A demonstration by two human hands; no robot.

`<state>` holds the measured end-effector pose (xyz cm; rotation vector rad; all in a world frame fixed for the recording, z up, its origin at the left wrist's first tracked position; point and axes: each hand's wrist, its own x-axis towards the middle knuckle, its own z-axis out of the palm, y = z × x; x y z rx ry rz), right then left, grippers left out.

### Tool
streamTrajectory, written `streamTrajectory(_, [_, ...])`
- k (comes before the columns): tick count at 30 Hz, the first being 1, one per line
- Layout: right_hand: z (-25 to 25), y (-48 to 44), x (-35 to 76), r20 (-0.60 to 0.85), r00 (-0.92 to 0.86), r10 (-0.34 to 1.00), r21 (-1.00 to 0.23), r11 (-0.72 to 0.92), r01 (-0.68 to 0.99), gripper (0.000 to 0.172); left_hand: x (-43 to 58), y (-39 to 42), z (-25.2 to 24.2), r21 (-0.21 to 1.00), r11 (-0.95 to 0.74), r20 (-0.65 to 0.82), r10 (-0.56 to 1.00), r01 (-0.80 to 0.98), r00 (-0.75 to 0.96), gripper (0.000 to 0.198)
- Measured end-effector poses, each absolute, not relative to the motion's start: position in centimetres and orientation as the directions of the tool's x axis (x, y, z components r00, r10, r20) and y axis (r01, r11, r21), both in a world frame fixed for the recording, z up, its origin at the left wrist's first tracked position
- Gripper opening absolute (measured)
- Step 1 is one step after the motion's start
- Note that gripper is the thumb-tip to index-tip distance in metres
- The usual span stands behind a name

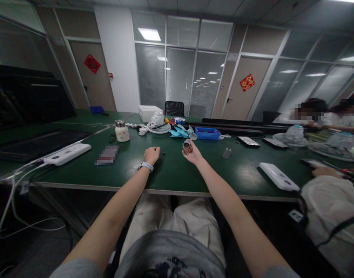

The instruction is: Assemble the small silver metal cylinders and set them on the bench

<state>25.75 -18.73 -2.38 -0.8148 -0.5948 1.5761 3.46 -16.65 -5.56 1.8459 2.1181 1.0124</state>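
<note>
Over the green table (171,177), my right hand (192,153) is closed around a small metal cylinder (187,143). My left hand (152,155) is curled into a loose fist near the table surface, with a watch on its wrist; what it holds, if anything, is hidden. A tiny dark piece (163,153) lies between my hands. Another metal cylinder (227,153) stands to the right of my right hand. Light blue fan blades (179,132) lie just beyond my right hand, beside a blue basket (208,133).
A white fan part with a round grille (159,127) and a white box (150,112) are farther back. Left are a patterned bottle (122,132) and a white power bank (67,154). Another white device (278,177) lies right, near a co-worker's sleeve (330,193).
</note>
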Motion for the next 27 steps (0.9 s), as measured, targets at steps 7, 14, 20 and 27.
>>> streamTrajectory(7, [-3.0, -17.4, 26.4, 0.138, 0.458, 0.878, -0.958, 0.237, -0.164, 0.034, 3.4, -16.4, -5.7, 0.583, 0.021, 0.299, 0.924, 0.812, -0.238, 0.041])
streamTrajectory(14, [-2.6, -18.5, 33.0, 0.545, 0.816, 0.192, -0.837, 0.073, 0.542, 0.04, 3.4, -16.5, -5.7, 0.583, -0.001, 0.308, 0.926, 0.812, -0.22, 0.04])
streamTrajectory(20, [-4.4, -18.7, 39.1, 0.401, 0.908, -0.121, -0.897, -0.252, 0.363, 0.03, 3.4, -16.3, -5.8, 0.598, 0.015, 0.285, 0.93, 0.801, -0.23, 0.04])
streamTrajectory(27, [-5.7, -19.0, 41.0, 0.279, 0.96, 0.022, -0.923, -0.268, 0.275, 0.043, 3.5, -16.7, -5.7, 0.596, 0.008, 0.286, 0.932, 0.803, -0.222, 0.04])
